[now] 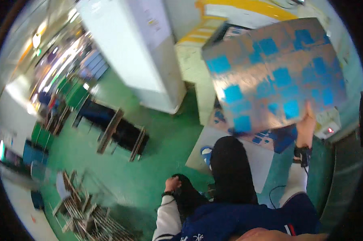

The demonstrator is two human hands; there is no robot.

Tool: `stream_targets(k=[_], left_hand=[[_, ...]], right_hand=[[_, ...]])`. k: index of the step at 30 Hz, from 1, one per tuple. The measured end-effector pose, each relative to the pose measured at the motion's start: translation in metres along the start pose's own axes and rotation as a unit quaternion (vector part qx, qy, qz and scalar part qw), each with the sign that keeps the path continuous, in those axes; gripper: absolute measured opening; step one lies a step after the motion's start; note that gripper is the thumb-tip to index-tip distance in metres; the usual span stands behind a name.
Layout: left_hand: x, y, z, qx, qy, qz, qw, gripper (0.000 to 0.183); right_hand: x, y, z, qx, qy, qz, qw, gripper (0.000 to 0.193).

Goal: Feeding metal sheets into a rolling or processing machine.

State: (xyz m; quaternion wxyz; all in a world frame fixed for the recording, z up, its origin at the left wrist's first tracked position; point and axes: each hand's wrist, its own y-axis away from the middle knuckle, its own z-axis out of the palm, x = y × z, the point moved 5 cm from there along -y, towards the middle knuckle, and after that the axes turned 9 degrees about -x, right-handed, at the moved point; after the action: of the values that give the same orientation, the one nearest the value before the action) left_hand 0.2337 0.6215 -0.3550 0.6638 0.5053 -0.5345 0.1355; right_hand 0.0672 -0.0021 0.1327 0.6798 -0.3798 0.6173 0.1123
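My right hand [307,122] grips the lower right edge of a large copper-coloured panel [256,86]. Bright blue square patches cover the panel's face, and it is held up tilted in front of me. My left hand [173,184] rests beside my left knee, its fingers curled in with nothing seen in them. Under the raised panel, more panels with blue patches [264,137] show in part; the raised one hides the rest. Each wrist wears a dark band.
A pale board [266,158] lies on the green floor [165,144] by my legs. Ahead stands a white pillar [129,52]. To the left are a dark rack [113,130] and a heap of metal frames [85,213]. A small box with a red light [329,130] is at the right.
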Motion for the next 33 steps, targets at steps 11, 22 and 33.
stream_targets(k=[11,22,33], left_hand=[[0.056,-0.006,0.041,-0.083,0.097,-0.163,0.978,0.019],[0.044,-0.005,0.035,-0.068,0.137,-0.149,0.977,0.025],[0.057,-0.005,0.042,-0.064,0.133,-0.153,0.977,0.027]], right_hand=[[0.019,0.006,0.022,-0.021,-0.454,0.109,0.884,0.01],[0.06,-0.041,0.067,0.002,-0.57,0.162,0.806,0.013],[0.098,-0.059,0.066,0.022,-0.481,0.189,0.856,0.014]])
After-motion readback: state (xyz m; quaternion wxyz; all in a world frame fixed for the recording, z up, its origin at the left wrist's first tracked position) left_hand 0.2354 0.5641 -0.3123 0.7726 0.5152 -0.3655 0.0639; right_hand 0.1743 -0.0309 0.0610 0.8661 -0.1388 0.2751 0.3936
